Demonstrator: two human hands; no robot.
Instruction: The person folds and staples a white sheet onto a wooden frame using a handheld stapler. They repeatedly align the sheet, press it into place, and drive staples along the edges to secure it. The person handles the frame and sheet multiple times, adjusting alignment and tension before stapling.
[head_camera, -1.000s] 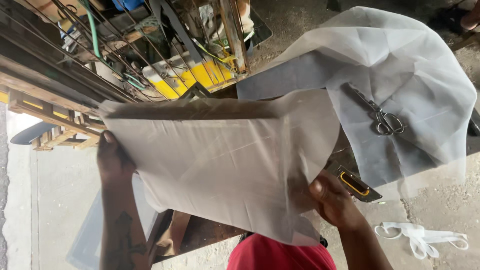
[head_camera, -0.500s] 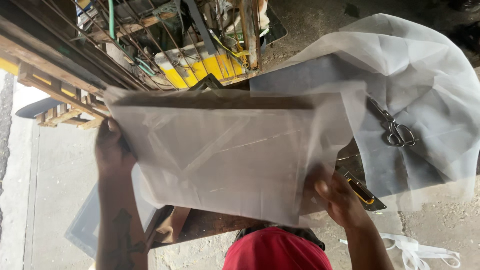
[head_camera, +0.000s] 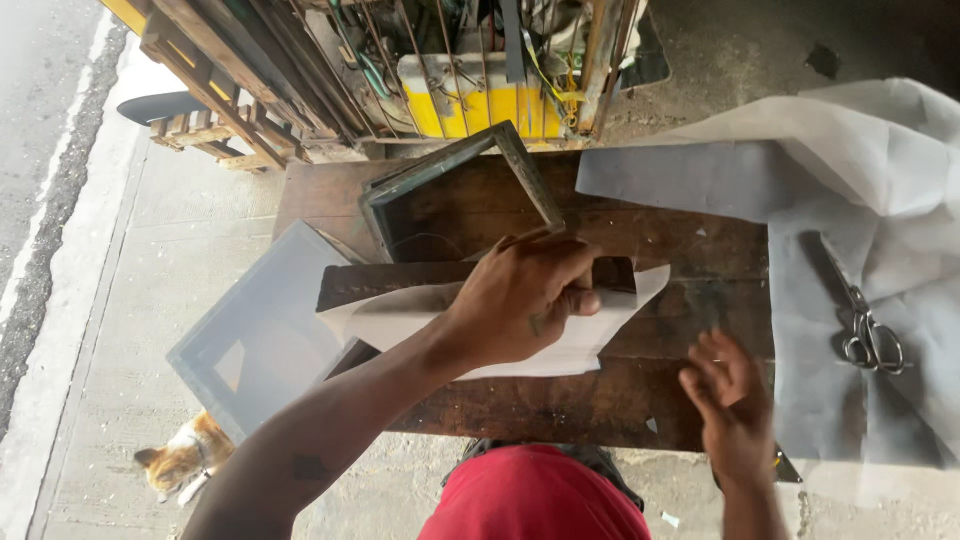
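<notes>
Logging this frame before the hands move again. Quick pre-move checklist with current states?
1. Left hand grips the wooden frame with white fabric folded around it: ok.
2. Right hand free, fingers spread above the wooden table: ok, though blurred.
3. Fabric flat with no creases: cannot tell, most of it is hidden under the hand.
4. Scissors apart from both hands, lying on the large white sheet: ok.
5. Second frame leaning behind, not touching the held one: cannot tell.
</notes>
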